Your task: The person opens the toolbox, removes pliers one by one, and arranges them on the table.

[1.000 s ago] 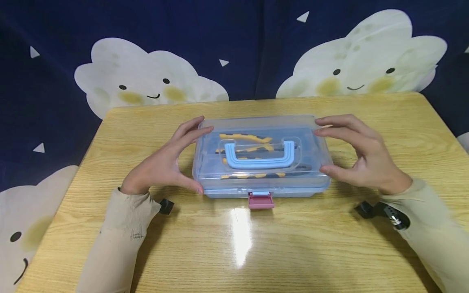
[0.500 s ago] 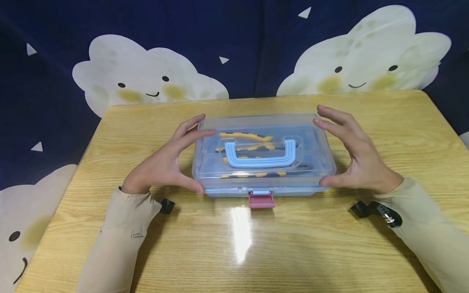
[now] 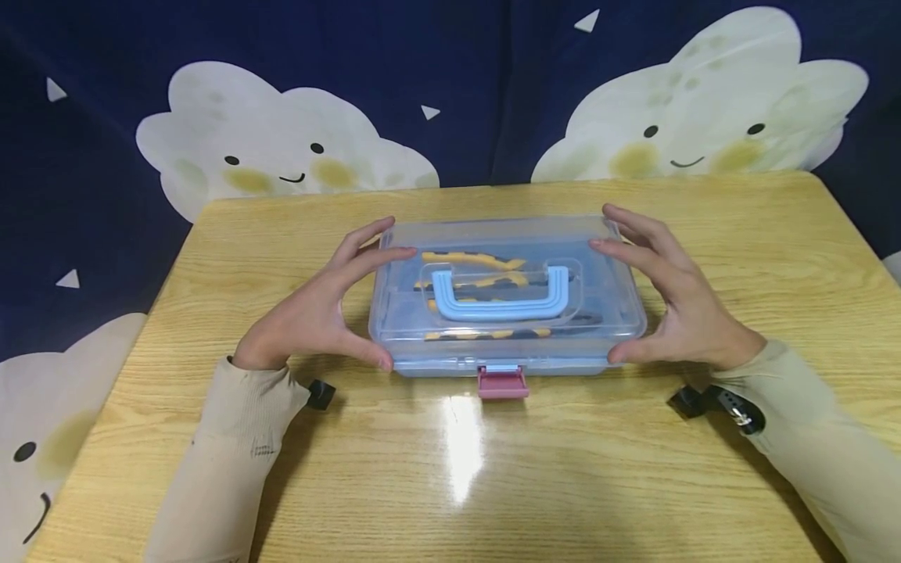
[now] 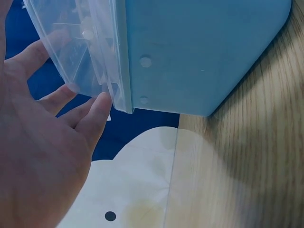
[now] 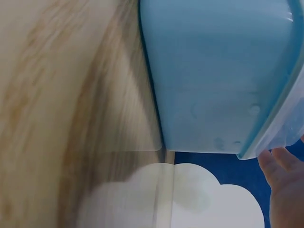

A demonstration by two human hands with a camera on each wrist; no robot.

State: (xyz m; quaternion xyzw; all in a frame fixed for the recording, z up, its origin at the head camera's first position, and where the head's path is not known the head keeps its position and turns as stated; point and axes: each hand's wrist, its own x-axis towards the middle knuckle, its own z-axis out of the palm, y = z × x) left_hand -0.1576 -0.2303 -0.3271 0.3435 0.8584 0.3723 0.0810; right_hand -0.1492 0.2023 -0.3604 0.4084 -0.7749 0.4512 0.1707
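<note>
A storage box with a clear lid [image 3: 401, 309] and a blue base [image 4: 194, 52] sits on the wooden table. On the lid is a light blue carry handle [image 3: 500, 312]. A pink latch [image 3: 503, 383] sticks out from the front, swung down off the lid. Through the plastic show several yellow-and-black strips [image 3: 486, 335] and a darker slim item. My left hand [image 3: 313, 309] grips the lid's left end, thumb at the front corner and fingers at the back. At the right end my right hand [image 3: 683, 305] holds the lid the same way, fingertips over the top edge.
The wooden table [image 3: 394, 469] runs back to a dark blue curtain [image 3: 479, 78] printed with white smiling clouds. Black straps with small mounts [image 3: 321, 395] are on both wrists. A bright light reflection lies on the tabletop before the box.
My right hand has shifted slightly left and closed in on the box's right end, its thumb sliding to the front corner. My left hand and the latch look unchanged.
</note>
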